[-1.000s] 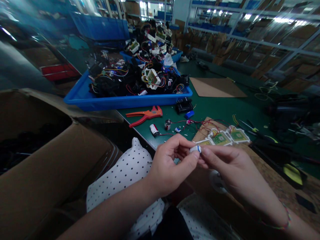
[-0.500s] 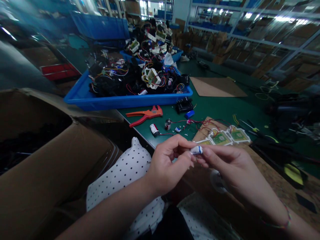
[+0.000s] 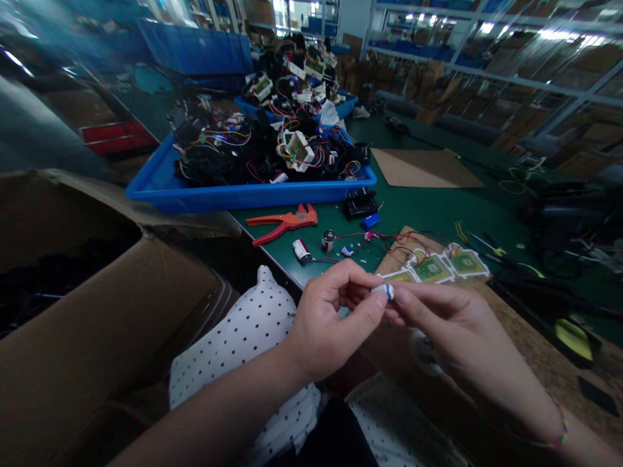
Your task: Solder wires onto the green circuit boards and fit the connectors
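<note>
A small white piece with a blue stripe (image 3: pixel 384 291) is pinched between my left hand (image 3: pixel 331 324) and my right hand (image 3: pixel 455 327), the fingertips of both touching it. Just beyond my fingers, two small batteries lie on the green table, one on its side (image 3: pixel 302 251) and one upright (image 3: pixel 328 240). Red wires run from them toward green circuit boards in white frames (image 3: pixel 431 267) on a brown board. Orange-red pliers (image 3: pixel 285 222) rest left of the batteries. A blue cell (image 3: pixel 370 222) sits beside a black battery holder (image 3: pixel 360 203).
A blue tray (image 3: pixel 243 197) heaped with wired electronics stands behind the pliers, with another heap behind it. An open cardboard box (image 3: pixel 97 311) is at the left. A flat cardboard sheet (image 3: pixel 426 168) lies at the back right. Black tools (image 3: pixel 540 305) lie at the right.
My left thumb has slid a little to the right over the white piece, covering more of it. The right hand keeps its pinch, nearly unmoved.
</note>
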A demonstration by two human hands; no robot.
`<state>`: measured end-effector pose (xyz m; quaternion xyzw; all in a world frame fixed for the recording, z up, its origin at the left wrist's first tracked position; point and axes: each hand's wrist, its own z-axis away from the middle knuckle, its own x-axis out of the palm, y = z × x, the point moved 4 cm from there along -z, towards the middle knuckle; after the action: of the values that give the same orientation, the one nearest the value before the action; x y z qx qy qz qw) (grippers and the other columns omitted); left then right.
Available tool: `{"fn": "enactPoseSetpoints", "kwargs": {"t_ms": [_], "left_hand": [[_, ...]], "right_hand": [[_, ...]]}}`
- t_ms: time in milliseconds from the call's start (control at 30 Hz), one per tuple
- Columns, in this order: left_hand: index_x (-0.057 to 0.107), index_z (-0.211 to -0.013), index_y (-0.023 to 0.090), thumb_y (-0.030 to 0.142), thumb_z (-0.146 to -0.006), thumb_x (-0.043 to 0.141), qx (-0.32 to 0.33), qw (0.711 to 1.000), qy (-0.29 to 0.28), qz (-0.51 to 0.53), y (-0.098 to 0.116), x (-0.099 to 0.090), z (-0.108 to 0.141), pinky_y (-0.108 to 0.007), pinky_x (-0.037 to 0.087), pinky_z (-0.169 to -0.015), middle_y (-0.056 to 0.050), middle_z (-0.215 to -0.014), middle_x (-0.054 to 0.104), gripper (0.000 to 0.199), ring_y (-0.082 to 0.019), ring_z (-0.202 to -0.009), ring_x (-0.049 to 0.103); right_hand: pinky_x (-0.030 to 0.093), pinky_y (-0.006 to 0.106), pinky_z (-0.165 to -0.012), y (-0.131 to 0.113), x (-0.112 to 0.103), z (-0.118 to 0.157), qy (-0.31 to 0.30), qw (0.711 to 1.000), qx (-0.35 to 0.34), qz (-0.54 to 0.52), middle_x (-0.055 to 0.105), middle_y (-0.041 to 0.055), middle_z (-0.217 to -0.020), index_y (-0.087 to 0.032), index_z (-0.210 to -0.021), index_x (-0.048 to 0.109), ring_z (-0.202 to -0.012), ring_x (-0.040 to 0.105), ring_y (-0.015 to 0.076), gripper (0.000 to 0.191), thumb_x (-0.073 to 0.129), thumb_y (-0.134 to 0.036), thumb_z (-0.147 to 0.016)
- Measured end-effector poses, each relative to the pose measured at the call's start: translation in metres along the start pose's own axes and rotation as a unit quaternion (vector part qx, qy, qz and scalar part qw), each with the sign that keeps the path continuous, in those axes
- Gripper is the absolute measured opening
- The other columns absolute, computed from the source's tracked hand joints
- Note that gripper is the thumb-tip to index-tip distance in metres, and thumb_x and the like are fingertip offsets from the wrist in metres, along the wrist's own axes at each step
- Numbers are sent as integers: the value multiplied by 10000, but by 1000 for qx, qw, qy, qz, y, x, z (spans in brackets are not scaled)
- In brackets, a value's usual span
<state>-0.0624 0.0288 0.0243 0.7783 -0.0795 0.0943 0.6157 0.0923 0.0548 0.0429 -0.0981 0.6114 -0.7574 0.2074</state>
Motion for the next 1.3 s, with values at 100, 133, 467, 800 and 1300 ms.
{"fn": "enactPoseSetpoints", "kwargs": {"t_ms": [100,133,467,800,1300], "left_hand": [[656,-867,160,158,-866,680,4,1000,10,-14,1,-1,-1,-190,499,-593,-3,-752,676,24,-106,-675,672],[659,-858,160,145,-858,673,6,1000,13,-20,1,-1,-1,-190,493,-586,-2,-749,672,21,-103,-665,658],[698,-962,172,137,-904,562,-25,999,-9,35,-9,-7,3,-221,531,-645,-15,-802,678,152,-115,-691,640],[649,-907,174,219,-902,687,-11,1000,-8,7,0,-1,0,-208,538,-639,-15,-796,733,60,-131,-729,724],[703,-903,169,123,-877,631,-18,1000,1,-24,-4,-8,2,-207,508,-618,-14,-803,708,89,-106,-671,640]], "right_hand": [[525,169,-655,-1,1,0,-1,1000,-2,2,770,11,-831,-312,-1050,796,-741,664,102,254,769,-425,-824],[529,169,-651,-1,1,0,0,1000,-1,2,768,9,-818,-313,-1037,800,-735,664,103,247,770,-429,-821],[544,182,-740,-3,3,-1,-21,999,9,-26,757,9,-836,-279,-1032,803,-762,666,102,229,730,-417,-864],[523,216,-748,4,-3,0,-8,1000,-11,20,764,17,-892,-272,-1127,772,-815,658,128,297,732,-402,-864],[552,211,-786,-1,-2,-2,-24,998,-40,52,783,-5,-952,-336,-1126,767,-866,702,133,258,715,-395,-880]]}}
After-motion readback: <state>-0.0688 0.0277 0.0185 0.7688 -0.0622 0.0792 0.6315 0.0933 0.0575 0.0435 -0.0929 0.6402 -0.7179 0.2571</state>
